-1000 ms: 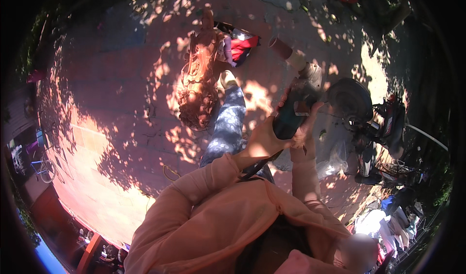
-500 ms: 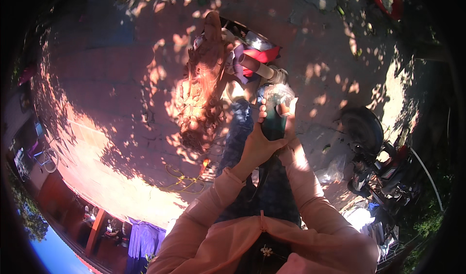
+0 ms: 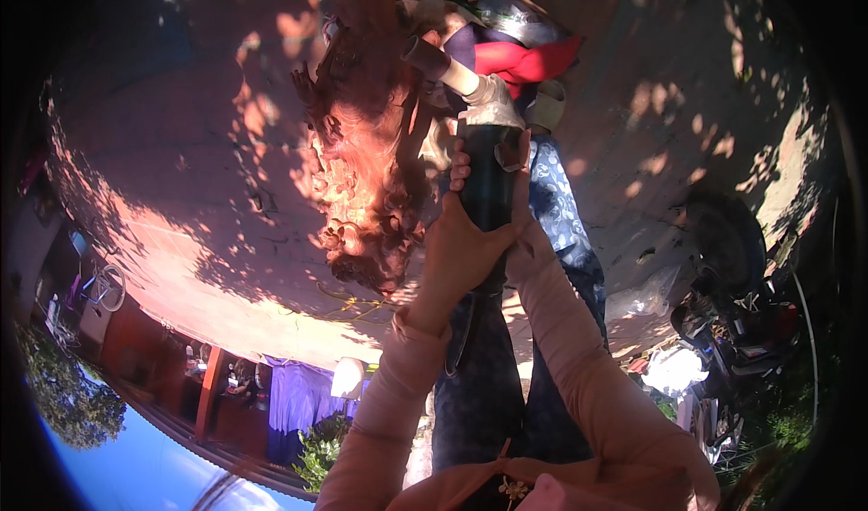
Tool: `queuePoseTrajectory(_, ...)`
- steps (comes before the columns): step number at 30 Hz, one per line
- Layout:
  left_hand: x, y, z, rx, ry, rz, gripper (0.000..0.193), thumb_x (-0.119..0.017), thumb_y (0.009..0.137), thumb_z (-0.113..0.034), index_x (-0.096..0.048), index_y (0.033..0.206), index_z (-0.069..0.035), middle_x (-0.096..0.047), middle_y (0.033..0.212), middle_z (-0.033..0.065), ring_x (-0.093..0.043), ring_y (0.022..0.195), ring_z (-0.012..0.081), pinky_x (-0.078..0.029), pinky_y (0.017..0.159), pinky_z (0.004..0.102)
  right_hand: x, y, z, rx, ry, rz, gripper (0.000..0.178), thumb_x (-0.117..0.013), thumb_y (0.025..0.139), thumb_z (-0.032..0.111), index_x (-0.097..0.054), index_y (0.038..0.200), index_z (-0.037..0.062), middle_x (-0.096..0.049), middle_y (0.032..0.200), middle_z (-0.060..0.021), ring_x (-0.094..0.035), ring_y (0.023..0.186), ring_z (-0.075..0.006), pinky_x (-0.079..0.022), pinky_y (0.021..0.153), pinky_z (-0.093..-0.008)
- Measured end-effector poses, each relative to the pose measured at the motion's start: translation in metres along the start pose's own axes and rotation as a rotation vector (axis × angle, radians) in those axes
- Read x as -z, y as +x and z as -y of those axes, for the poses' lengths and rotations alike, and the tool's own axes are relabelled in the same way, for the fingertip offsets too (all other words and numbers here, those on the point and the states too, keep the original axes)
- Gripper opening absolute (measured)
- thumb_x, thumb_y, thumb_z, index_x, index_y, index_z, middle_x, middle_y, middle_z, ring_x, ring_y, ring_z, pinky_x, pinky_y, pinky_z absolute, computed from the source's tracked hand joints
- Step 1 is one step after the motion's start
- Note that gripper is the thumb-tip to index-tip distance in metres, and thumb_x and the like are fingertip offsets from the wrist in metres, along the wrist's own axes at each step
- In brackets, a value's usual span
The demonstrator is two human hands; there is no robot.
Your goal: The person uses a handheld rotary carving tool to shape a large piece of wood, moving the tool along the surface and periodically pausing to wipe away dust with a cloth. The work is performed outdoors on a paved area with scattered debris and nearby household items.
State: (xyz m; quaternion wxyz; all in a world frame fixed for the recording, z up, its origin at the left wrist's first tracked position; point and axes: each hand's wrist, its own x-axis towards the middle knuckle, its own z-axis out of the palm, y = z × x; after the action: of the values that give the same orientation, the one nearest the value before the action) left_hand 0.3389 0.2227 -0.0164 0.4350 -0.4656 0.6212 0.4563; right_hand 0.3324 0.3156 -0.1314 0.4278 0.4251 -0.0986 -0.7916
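Observation:
Both my hands grip a dark green corded power tool [image 3: 489, 181], which looks like a grinder. My left hand [image 3: 459, 240] wraps its body from the left, and my right hand [image 3: 523, 190] clasps its right side, those fingers mostly hidden. Pale wrapping covers the tool's neck, and a beige and dark brown tube [image 3: 452, 70] sticks out from it toward the upper left. That tube's end lies beside a reddish-brown carved wood piece [image 3: 366, 172] with knobbly relief; whether they touch I cannot tell. A black cord [image 3: 461, 335] hangs below the tool.
Red and purple cloths [image 3: 529, 61] and a clear plastic bag [image 3: 517, 15] lie beyond the tool. Yellow cord [image 3: 353, 308] rests on the paved ground. A motorbike [image 3: 732, 276] stands at the right. Purple cloth [image 3: 303, 398] hangs at the lower left, near a bicycle [image 3: 104, 287].
The view has shifted, bringing the carving and cloths higher in the picture. The tool has swung left, its tube end now closer to the carving. Both hands keep their hold.

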Motion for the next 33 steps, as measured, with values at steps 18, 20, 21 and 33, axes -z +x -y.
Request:
queuePoseTrajectory(18, -0.109, 0.045, 0.044, -0.086, -0.328, -0.227, 0.062, -0.080, 0.071, -0.029, -0.041, 0.106, 0.004, -0.065, 0.079, 0.0202, -0.068, 0.071, 0.0330, -0.053, 0.063, 0.0389, 0.062, -0.002, 0.078, -0.331, -0.240, -0.010, 0.097, -0.045, 0.075, 0.082, -0.049, 0.119, -0.0041, -0.055, 0.092, -0.0124, -0.053, 0.083, -0.0237, -0.044, 0.078, -0.0352)
queuePoseTrajectory(20, -0.112, 0.047, 0.045, -0.099, -0.320, -0.255, 0.062, -0.080, 0.071, -0.030, -0.041, 0.105, 0.003, -0.064, 0.078, 0.0202, -0.068, 0.070, 0.0331, -0.053, 0.062, 0.0390, 0.065, 0.002, 0.082, -0.375, -0.187, 0.022, 0.101, -0.042, 0.074, 0.085, -0.051, 0.120, -0.0046, -0.057, 0.094, -0.0143, -0.054, 0.085, -0.0263, -0.045, 0.080, -0.0373)
queuePoseTrajectory(21, -0.113, 0.048, 0.045, -0.100, -0.327, -0.262, 0.062, -0.081, 0.070, -0.030, -0.041, 0.105, 0.003, -0.064, 0.078, 0.0206, -0.068, 0.070, 0.0331, -0.053, 0.062, 0.0390, 0.066, 0.003, 0.083, -0.390, -0.183, 0.018, 0.102, -0.042, 0.073, 0.085, -0.051, 0.120, -0.0044, -0.057, 0.095, -0.0144, -0.054, 0.086, -0.0266, -0.044, 0.080, -0.0376)
queuePoseTrajectory(33, -0.083, 0.071, 0.019, -0.180, -0.449, -0.192, 0.067, -0.081, 0.069, -0.030, -0.042, 0.112, 0.004, -0.065, 0.090, 0.0194, -0.068, 0.080, 0.0258, -0.053, 0.072, 0.0351, 0.027, 0.033, 0.096, -0.195, -0.485, -0.036, 0.091, -0.037, 0.082, 0.079, -0.054, 0.118, -0.0037, -0.062, 0.092, -0.0165, -0.061, 0.078, -0.0261, -0.051, 0.072, -0.0364)
